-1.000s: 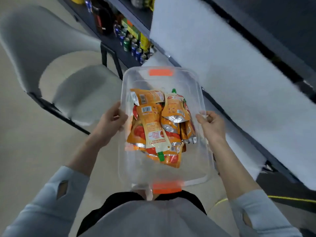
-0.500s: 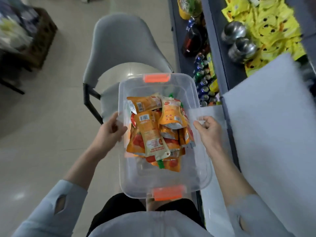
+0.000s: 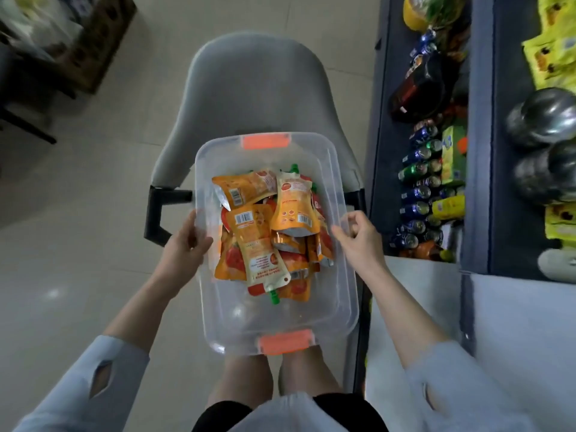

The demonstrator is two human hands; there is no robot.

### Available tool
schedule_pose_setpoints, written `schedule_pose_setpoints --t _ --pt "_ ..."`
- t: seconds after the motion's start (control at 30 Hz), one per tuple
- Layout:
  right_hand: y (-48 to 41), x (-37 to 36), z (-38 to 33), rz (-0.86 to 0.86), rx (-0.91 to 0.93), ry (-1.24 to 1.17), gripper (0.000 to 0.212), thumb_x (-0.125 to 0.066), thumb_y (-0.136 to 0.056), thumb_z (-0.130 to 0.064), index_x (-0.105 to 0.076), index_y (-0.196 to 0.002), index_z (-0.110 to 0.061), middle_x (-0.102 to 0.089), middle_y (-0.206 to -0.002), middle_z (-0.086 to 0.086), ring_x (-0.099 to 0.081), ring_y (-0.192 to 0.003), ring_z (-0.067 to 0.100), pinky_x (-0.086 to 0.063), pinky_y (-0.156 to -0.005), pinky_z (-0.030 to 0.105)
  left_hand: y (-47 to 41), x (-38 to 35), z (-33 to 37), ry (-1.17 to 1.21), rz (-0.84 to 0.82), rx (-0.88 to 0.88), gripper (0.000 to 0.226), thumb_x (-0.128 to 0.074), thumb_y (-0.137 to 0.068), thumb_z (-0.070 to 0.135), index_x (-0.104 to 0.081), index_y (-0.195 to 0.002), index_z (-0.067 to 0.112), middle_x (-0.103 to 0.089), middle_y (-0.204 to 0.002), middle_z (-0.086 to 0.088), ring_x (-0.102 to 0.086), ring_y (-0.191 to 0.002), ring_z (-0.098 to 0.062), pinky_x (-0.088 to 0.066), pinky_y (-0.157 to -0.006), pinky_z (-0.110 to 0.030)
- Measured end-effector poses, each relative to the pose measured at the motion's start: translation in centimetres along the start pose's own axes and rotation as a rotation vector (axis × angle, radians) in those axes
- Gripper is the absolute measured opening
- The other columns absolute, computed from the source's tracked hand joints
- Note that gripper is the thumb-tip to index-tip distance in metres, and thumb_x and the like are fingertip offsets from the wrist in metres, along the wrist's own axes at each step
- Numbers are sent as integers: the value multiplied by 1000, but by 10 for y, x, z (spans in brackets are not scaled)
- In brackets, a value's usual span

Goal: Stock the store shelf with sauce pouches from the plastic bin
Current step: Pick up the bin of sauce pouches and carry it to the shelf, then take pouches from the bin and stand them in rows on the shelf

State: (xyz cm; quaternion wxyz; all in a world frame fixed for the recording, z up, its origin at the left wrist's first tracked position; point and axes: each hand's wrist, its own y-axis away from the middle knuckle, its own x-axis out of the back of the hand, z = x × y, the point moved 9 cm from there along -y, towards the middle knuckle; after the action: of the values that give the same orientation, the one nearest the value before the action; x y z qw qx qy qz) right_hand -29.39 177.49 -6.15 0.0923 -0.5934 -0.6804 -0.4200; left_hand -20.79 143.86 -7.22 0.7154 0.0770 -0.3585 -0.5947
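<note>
Pale floor tiles (image 3: 78, 244) fill the left of my feed, and a grey chair (image 3: 249, 88) sits straight ahead with the store shelf (image 3: 383, 151) along its right side. Over the chair's seat I see the clear plastic bin (image 3: 274, 319), an orange latch (image 3: 265, 141) at its far edge and another at the near edge. I can't make out whether it rests on the seat. The sauce pouches (image 3: 265, 232) lie heaped in the far half of the bin, orange with green spouts. My operator's left hand (image 3: 184, 247) grasps the bin's left rim, thumb curled over the edge. The right hand (image 3: 358, 238) is at the right rim with fingers curled; whether it actually grips the rim, I can't tell. Drink cans (image 3: 417, 194) line the shelf's lower tier.
</note>
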Motion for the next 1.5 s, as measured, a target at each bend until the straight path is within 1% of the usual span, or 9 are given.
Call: schedule_pose_setpoints --t 0.13,0.37,0.5,0.63,0.73,0.97,1.2,1.37,1.5 --pt "-45 -25 1 -68 26 119 17 -61 -97 -29 -51 -102 -16 -57 -93 -1 -53 -72 8 -38 -58 25 -38 -13 -24 -40 21 105 63 -52 -97 16 -22 -151 27 -59 -93 -5 -60 -89 -25 -51 -91 -48" --pt "-78 -40 16 -149 -73 254 15 -59 -97 -29 -47 -102 -22 -63 -89 2 -64 -80 26 -45 -61 33 -66 -26 -39 -96 -9 170 59 -53 -96 23 -26 -147 35 -60 -97 -7 -63 -92 -25 -54 -85 -49" --pt "-70 -46 -32 -16 121 585 66 -66 -93 -22 -29 -148 -16 -57 -134 14 -55 -121 31 -50 -92 40 -67 -23 -30 -263 -19 258 66 -55 -94 23 -21 -150 29 -55 -120 -11 -59 -105 -30 -51 -91 -49" --pt "-83 -83 -90 -14 351 606 67 -61 -95 -35 -30 -150 -12 -46 -144 14 -45 -130 29 -41 -106 37 -66 -7 58 -449 356 -125 63 -62 -88 5 -36 -145 14 -47 -130 -20 -48 -118 -34 -42 -99 -41" --pt "-108 -122 -79 -227 122 658 83 -52 -94 -59 -26 -151 -5 -39 -149 21 -41 -134 34 -39 -108 43 -90 -43 102 -573 201 -423 46 -58 -91 8 -50 -136 13 -51 -127 -16 -48 -118 -31 -42 -98 -38" --pt "-104 -138 -69 -437 -9 753 99 -73 -83 -42 -16 -153 -4 -30 -152 27 -39 -135 42 -41 -107 47 -181 -105 52 -1053 -211 -113 51 -50 -95 32 -39 -141 12 -43 -143 -18 -35 -134 -38 -36 -107 -48" --pt "-78 -108 -32 -490 -225 440 82 -67 -90 -31 -17 -153 -18 -54 -138 14 -54 -126 36 -48 -101 45 -198 -105 62 -1283 -149 -128 51 -63 -77 47 -56 -117 17 -66 -107 -7 -62 -97 -30 -47 -81 -36" --pt "-69 -90 -17 -436 -206 319 46 -61 -94 -25 -44 -137 -24 -66 -121 5 -64 -109 30 -51 -85 34 -162 -71 92 -991 -4 -159 38 -60 -77 32 -51 -110 14 -63 -93 -8 -62 -78 -30 -54 -64 -38" --pt "-53 -59 -22 -415 -215 35 21 -66 -89 -15 -54 -95 -31 -66 -93 -12 -67 -101 21 -47 -75 26 -107 -30 122 -653 146 -153 44 -58 -83 25 -39 -122 19 -62 -87 -2 -61 -72 -31 -49 -61 -39"
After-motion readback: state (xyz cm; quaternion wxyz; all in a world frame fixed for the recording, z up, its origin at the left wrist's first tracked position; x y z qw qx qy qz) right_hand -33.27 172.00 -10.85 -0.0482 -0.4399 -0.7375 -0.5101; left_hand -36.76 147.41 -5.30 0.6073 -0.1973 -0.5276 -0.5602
